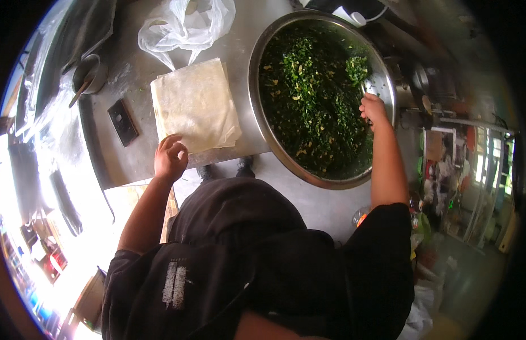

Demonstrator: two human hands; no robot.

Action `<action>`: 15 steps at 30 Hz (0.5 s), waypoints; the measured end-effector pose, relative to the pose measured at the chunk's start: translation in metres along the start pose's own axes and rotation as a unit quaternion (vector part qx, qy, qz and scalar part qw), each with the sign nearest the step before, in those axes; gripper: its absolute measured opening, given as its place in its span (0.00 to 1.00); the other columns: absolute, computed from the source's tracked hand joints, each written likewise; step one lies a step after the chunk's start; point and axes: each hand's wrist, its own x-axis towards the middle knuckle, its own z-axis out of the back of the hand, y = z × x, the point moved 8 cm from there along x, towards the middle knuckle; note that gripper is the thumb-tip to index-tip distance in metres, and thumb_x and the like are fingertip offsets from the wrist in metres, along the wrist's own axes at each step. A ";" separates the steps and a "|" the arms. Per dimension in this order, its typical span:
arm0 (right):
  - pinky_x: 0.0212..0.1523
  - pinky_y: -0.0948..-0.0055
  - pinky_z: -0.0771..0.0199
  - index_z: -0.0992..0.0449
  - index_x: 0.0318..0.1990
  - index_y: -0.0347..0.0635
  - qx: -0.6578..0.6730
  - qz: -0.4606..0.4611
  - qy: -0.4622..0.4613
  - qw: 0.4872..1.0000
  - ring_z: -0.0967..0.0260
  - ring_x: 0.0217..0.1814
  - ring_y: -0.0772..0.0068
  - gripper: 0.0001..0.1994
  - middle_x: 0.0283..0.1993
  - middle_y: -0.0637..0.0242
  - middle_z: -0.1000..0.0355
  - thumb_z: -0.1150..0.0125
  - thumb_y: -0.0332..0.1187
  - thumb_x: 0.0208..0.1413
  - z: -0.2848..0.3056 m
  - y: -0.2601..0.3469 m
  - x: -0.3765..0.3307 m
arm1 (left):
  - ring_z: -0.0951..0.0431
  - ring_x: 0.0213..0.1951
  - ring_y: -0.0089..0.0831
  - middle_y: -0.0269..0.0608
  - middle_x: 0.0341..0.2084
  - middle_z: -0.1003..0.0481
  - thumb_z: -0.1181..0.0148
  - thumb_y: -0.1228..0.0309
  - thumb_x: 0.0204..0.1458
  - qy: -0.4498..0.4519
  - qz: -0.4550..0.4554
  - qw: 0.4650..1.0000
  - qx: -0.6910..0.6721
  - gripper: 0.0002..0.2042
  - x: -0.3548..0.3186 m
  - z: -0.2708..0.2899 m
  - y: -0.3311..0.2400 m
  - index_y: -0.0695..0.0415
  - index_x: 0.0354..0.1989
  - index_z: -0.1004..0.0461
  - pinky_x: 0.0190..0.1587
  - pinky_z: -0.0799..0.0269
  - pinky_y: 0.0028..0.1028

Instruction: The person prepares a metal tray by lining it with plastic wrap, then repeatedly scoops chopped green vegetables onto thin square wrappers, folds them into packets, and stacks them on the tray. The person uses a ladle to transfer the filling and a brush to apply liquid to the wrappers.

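A stack of thin, pale, square dough sheets (195,105) lies on the metal table. At its near left corner is my left hand (171,158), fingers curled and drawn together against the edge; whether a sheet is pinched between them is hidden. A wide metal basin (264,127) to the right holds chopped green leaves (314,96) mixed with small yellowish bits. Over the basin's right side, my right hand (373,109) is closed around the handle of a metal spoon (363,87). Chopped greens are heaped at the spoon's far end, covering its bowl.
A white plastic bag (186,28) lies beyond the sheets. Left of them is a dark phone (123,122) on the table (144,161). Farther left stands a small pot (95,73) with a wooden-handled utensil. A white-capped item (358,19) sits behind the basin.
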 end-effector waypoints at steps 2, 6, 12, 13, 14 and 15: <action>0.37 0.60 0.21 0.33 0.68 0.38 -0.222 0.052 -0.080 0.971 0.21 0.33 0.55 0.26 0.48 0.54 0.20 0.43 0.37 0.64 -0.005 0.011 0.026 | 0.26 0.59 0.48 0.44 0.52 0.21 0.34 0.74 0.46 0.004 0.014 1.000 0.022 0.02 0.001 -0.002 -0.002 0.53 0.28 0.21 0.60 0.28 0.43; 0.38 0.59 0.23 0.33 0.69 0.38 -0.234 0.132 0.010 0.963 0.22 0.35 0.51 0.27 0.48 0.53 0.21 0.43 0.36 0.64 -0.043 0.027 0.037 | 0.25 0.58 0.49 0.44 0.51 0.22 0.36 0.74 0.46 0.000 0.029 0.999 0.043 0.02 0.002 -0.002 -0.009 0.53 0.28 0.22 0.60 0.29 0.43; 0.16 0.81 0.42 0.45 0.76 0.40 0.246 -0.022 0.234 0.940 0.42 0.19 0.85 0.29 0.30 0.69 0.31 0.50 0.33 0.70 -0.041 0.004 -0.014 | 0.24 0.54 0.48 0.43 0.48 0.20 0.37 0.75 0.46 0.000 0.047 0.997 0.065 0.04 0.009 -0.003 -0.013 0.54 0.30 0.24 0.57 0.28 0.43; 0.16 0.82 0.42 0.44 0.76 0.43 0.287 -0.041 0.234 0.928 0.42 0.18 0.85 0.28 0.31 0.70 0.31 0.51 0.34 0.70 -0.036 -0.001 -0.022 | 0.23 0.54 0.48 0.43 0.47 0.20 0.37 0.75 0.46 0.006 0.065 0.995 0.069 0.04 0.010 -0.003 -0.010 0.54 0.30 0.25 0.57 0.28 0.44; 0.16 0.82 0.41 0.43 0.75 0.43 0.305 -0.048 0.237 0.921 0.42 0.18 0.85 0.27 0.31 0.70 0.32 0.51 0.34 0.70 -0.032 -0.005 -0.030 | 0.23 0.52 0.47 0.42 0.46 0.20 0.37 0.74 0.46 0.017 0.068 0.995 0.070 0.05 0.013 -0.005 -0.009 0.54 0.31 0.25 0.56 0.27 0.44; 0.16 0.82 0.41 0.42 0.75 0.44 0.317 -0.043 0.231 0.919 0.42 0.18 0.85 0.27 0.32 0.70 0.31 0.51 0.34 0.70 -0.028 -0.008 -0.036 | 0.23 0.51 0.47 0.42 0.46 0.20 0.36 0.74 0.46 0.010 0.058 0.997 0.054 0.05 0.015 -0.003 -0.011 0.54 0.31 0.25 0.56 0.27 0.44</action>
